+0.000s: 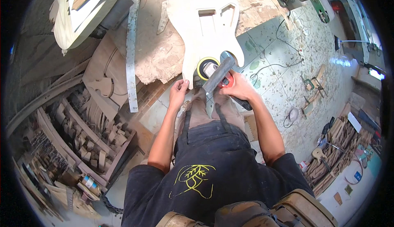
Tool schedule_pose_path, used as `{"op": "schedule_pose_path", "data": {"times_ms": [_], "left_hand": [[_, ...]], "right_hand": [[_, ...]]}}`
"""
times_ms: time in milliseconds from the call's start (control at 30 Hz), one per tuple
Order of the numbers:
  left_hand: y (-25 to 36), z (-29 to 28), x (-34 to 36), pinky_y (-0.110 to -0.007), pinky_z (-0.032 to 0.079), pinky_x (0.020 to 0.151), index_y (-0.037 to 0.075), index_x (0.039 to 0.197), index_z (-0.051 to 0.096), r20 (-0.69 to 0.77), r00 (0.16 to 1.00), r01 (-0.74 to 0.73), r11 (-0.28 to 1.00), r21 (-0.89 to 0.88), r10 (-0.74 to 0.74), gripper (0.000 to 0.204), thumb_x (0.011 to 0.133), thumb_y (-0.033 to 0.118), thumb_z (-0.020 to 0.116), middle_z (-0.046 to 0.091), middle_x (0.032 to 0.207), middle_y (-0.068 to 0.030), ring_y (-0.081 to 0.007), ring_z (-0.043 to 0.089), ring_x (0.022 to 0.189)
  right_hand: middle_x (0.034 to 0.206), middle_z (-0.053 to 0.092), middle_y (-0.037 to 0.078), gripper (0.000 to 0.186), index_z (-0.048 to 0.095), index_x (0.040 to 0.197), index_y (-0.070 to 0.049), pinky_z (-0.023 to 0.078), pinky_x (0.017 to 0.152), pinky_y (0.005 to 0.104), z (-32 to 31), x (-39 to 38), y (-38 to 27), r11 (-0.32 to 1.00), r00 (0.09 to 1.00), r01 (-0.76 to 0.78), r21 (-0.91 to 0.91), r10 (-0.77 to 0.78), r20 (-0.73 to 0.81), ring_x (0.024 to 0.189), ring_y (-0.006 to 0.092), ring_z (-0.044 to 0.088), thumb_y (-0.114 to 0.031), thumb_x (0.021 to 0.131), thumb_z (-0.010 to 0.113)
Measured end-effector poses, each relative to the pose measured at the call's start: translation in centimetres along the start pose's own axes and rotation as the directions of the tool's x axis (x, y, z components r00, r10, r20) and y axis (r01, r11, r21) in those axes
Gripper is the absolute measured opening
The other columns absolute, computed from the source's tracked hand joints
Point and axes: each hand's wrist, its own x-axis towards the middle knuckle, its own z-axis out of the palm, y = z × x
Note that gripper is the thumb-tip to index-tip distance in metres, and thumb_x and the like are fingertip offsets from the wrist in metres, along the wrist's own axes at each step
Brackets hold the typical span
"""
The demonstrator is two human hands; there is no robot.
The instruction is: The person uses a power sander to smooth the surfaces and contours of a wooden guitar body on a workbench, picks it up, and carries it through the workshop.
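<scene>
A pale wooden guitar body (pixel 201 34) lies on the dusty workbench (pixel 154 65) in front of me, its two horns pointing toward me. My left hand (pixel 178 92) pinches the tip of the left horn between thumb and fingers. With my right hand (pixel 241 88) I grip a red and black power sander (pixel 225 80). Its round, yellow-edged pad (pixel 200 68) is at the cutout between the horns; whether it touches the wood I cannot tell. A grey bar-like part crosses over the sander and hides some of it.
A long steel ruler (pixel 131 58) lies left of the guitar body. Another pale wooden body (pixel 65 32) is at upper left. Wood offcuts fill a rack (pixel 96 157) at lower left. Cables (pixel 266 66) and clamps (pixel 314 83) lie on the right floor, near stacked wood strips (pixel 328 153).
</scene>
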Motion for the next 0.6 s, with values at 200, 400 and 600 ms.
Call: {"op": "schedule_pose_path", "data": {"times_ms": [200,400,600], "left_hand": [[-0.1,0.0,0.2,-0.028,0.053,0.083,-0.002,0.122,0.066,0.011,1.000,-0.004,1.000,-0.004,0.004,0.042,0.106,0.036,0.063,0.071,0.103,-0.0057,-0.0104,0.064,0.088],[-0.3,-0.1,0.2,-0.028,0.054,0.084,-0.003,0.123,0.066,0.003,1.000,-0.001,1.000,-0.012,0.001,0.042,0.106,0.035,0.062,0.072,0.104,-0.0061,-0.0107,0.065,0.090],[0.1,0.1,-0.1,-0.028,0.054,0.084,-0.003,0.124,0.066,0.014,1.000,-0.008,0.999,-0.035,0.008,0.042,0.106,0.035,0.062,0.072,0.103,-0.0059,-0.0107,0.065,0.090]], "right_hand": [[0.103,0.072,0.027,0.082,0.064,0.118,0.009,0.056,0.088,0.0421,0.1,0.6,0.2,0.998,0.997,0.068,0.010,-0.068,-0.032,0.098,0.0393,0.072,-0.047,0.060,0.083],[0.104,0.073,0.028,0.082,0.064,0.118,0.009,0.055,0.090,0.0435,-0.3,-0.3,-0.1,0.999,1.000,0.022,0.024,-0.022,-0.008,0.099,0.0405,0.071,-0.045,0.060,0.082],[0.103,0.073,0.027,0.082,0.064,0.118,0.009,0.055,0.089,0.0425,-0.4,0.5,-0.6,0.999,1.000,0.016,-0.048,-0.016,-0.002,0.097,0.0394,0.071,-0.044,0.059,0.083]]}}
